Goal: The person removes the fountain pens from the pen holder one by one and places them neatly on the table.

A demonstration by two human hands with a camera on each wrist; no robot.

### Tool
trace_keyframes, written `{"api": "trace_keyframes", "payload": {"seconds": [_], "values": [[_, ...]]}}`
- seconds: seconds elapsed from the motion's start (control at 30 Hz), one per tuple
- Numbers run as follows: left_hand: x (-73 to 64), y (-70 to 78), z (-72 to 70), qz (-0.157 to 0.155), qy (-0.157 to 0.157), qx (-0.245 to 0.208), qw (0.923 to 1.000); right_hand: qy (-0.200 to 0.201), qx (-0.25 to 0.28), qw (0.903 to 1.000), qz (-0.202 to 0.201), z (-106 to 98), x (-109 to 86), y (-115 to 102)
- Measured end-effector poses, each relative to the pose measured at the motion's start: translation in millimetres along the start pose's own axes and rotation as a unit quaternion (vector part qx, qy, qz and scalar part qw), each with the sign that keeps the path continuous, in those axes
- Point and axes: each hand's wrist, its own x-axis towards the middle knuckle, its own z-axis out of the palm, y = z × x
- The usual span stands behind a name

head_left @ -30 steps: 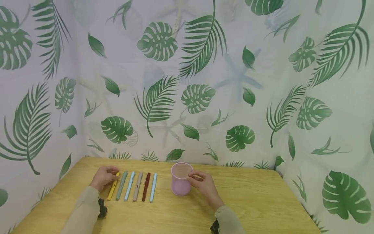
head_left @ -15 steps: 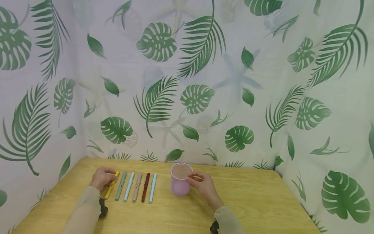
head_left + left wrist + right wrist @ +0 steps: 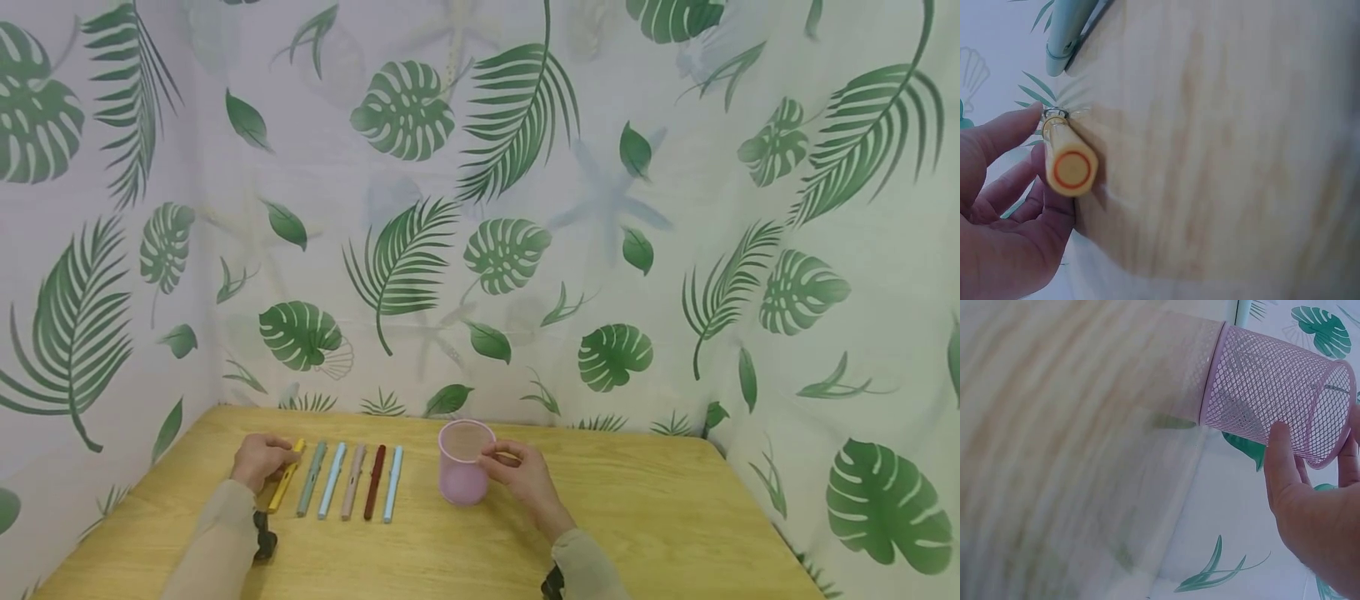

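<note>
My left hand (image 3: 258, 460) is at the left end of a row of pens and pinches the yellow pen (image 3: 285, 479), which lies slanted on the table. In the left wrist view, the thumb and fingers (image 3: 1054, 209) are around that yellow pen (image 3: 1071, 165), whose round end faces the camera. My right hand (image 3: 522, 477) grips the rim of a pink mesh pen holder (image 3: 462, 479) standing upright on the table. The right wrist view shows the thumb and fingers (image 3: 1282, 456) on both sides of the mesh wall (image 3: 1260, 381) near its rim.
Right of the yellow pen, several pens lie side by side: a green pen (image 3: 311, 481), a light blue pen (image 3: 332, 482), a pinkish pen (image 3: 353, 483), a dark red pen (image 3: 374, 483) and another light blue pen (image 3: 393, 485). Leaf-patterned cloth surrounds the wooden table (image 3: 645, 517).
My left hand and the yellow pen have shifted slightly left, widening the gap to the green pen. The right hand and pen holder have stayed in place.
</note>
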Motion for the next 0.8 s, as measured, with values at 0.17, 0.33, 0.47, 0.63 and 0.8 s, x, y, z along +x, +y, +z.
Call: {"api": "trace_keyframes", "payload": {"seconds": [0.17,0.33,0.47,0.63,0.8], "values": [[0.6,-0.4,-0.7,-0.007,-0.004,-0.008,0.9999,-0.001,0.009,1.0,-0.004,0.5,0.2,1.4],[-4.3,1.9,-0.5,-0.014,-0.005,-0.007,0.9999,0.008,0.009,0.9999,-0.008,-1.2,1.5,5.4],[-8.7,10.2,3.7,0.01,-0.011,0.002,0.9999,0.019,0.005,0.9998,-0.01,-5.0,0.6,3.6],[-21.3,28.1,15.8,0.047,-0.026,0.015,0.9984,0.028,-0.01,0.9995,-0.008,-12.0,-1.1,2.0],[-34.7,44.7,27.4,0.092,-0.036,0.018,0.995,0.019,-0.052,0.9985,-0.004,-23.1,-3.6,0.8]]}}
